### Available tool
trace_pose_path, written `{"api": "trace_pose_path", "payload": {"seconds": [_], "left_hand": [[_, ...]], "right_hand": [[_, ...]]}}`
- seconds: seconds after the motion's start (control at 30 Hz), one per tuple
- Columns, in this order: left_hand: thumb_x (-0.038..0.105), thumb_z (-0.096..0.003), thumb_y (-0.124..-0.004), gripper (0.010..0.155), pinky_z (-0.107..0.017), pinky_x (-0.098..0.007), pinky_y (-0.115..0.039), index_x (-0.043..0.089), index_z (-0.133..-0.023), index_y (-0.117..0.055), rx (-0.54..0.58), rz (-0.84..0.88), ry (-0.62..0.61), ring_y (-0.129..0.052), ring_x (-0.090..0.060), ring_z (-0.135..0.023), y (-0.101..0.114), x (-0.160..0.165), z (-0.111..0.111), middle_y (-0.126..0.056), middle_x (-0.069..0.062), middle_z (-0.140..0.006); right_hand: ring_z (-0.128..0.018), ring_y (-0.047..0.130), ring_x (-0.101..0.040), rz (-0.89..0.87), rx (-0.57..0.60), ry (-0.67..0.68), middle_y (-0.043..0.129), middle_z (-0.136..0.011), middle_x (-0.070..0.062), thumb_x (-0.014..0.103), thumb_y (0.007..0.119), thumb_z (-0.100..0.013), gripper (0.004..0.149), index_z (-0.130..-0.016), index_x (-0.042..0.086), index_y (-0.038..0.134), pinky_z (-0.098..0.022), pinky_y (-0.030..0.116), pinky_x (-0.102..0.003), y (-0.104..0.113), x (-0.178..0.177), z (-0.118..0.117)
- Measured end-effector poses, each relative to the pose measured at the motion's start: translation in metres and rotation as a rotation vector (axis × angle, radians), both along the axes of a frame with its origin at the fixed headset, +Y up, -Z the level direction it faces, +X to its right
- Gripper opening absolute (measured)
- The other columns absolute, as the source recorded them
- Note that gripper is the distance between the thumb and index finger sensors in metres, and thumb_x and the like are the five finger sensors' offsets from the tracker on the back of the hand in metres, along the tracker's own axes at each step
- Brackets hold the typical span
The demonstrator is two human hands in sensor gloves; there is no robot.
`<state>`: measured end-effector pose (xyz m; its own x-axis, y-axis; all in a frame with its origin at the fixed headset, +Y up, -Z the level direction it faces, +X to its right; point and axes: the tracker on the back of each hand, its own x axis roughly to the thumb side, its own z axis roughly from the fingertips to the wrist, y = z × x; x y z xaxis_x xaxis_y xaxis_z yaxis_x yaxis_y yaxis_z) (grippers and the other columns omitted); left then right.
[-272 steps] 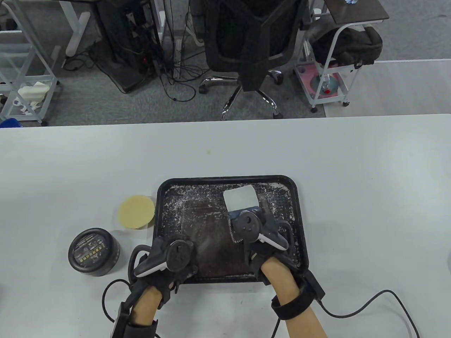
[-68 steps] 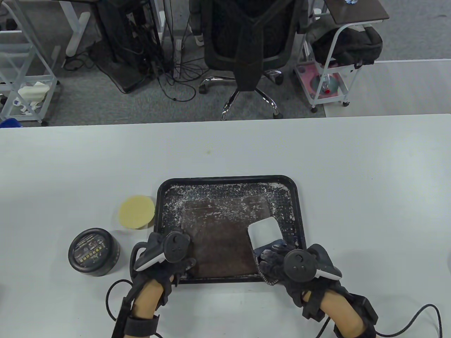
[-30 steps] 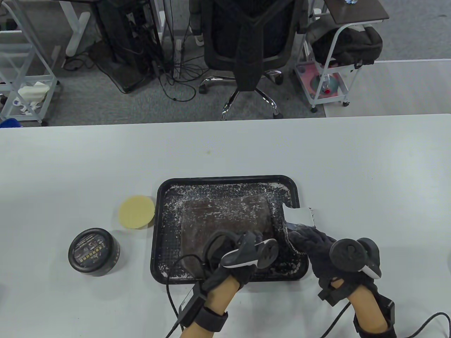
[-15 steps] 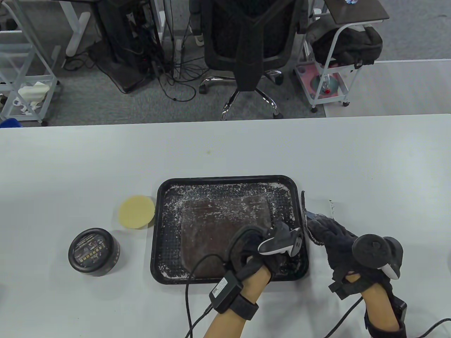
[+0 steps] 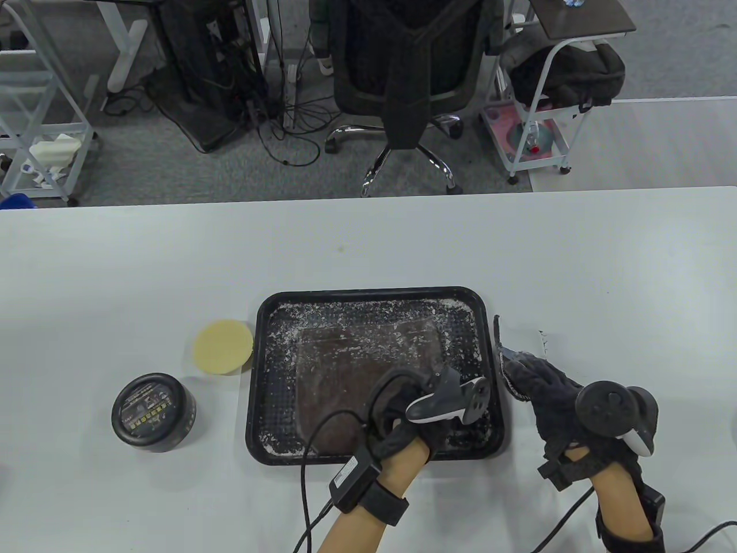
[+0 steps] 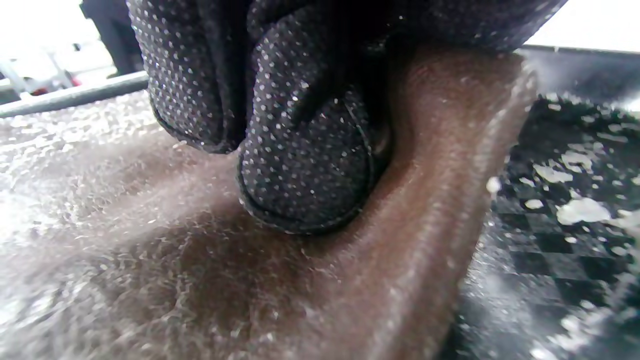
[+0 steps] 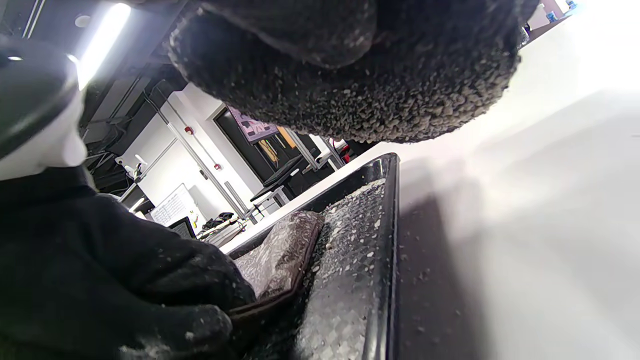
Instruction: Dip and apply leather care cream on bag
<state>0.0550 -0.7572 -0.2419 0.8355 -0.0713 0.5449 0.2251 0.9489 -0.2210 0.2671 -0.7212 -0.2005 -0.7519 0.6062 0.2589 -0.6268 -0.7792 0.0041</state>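
A brown leather bag (image 5: 357,357) flecked with white cream lies in a black tray (image 5: 368,291). My left hand (image 5: 435,406) reaches across to the bag's near right corner. In the left wrist view its gloved fingers (image 6: 305,165) curl round the bag's raised edge (image 6: 440,200). The right wrist view also shows that corner (image 7: 280,255) lifted off the tray (image 7: 387,235). Just right of the tray, my right hand (image 5: 521,374) holds a white cloth (image 5: 521,340) by its near edge, down on the table.
A black tin of cream (image 5: 154,411) with its lid on stands left of the tray. A round yellow sponge (image 5: 223,347) lies just behind it. An office chair (image 5: 403,75) and carts stand beyond the table's far edge.
My right hand carried the cloth off the bag and out to the table right of the tray. My left hand crossed from the tray's near left corner to grip the bag's near right corner.
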Motion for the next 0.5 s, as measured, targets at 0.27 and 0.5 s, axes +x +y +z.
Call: {"api": "trace_pose_path", "payload": {"seconds": [0.27,0.5], "left_hand": [[0.039,-0.0469,-0.081,0.046,-0.019,-0.021,-0.099,0.01,-0.08,-0.091,0.019,0.205,0.048,-0.109,-0.001,-0.001,0.009,-0.028,-0.004,-0.099,-0.021,-0.07],[0.039,-0.0464,-0.08,0.046,-0.02,-0.022,-0.099,0.008,-0.079,-0.091,0.172,0.294,0.059,-0.108,0.0,-0.002,0.039,-0.04,0.004,-0.1,-0.02,-0.069]], "right_hand": [[-0.095,0.073,-0.053,-0.003,-0.01,-0.001,0.072,-0.105,-0.019,0.001,0.078,-0.049,0.05,-0.096,0.019,0.079,-0.066,0.061,-0.065,-0.001,0.0,0.0],[-0.095,0.074,-0.053,-0.015,0.007,-0.003,0.072,-0.105,-0.019,0.002,0.078,-0.049,0.05,-0.096,0.019,0.079,-0.066,0.061,-0.065,0.003,0.002,0.001]]}}
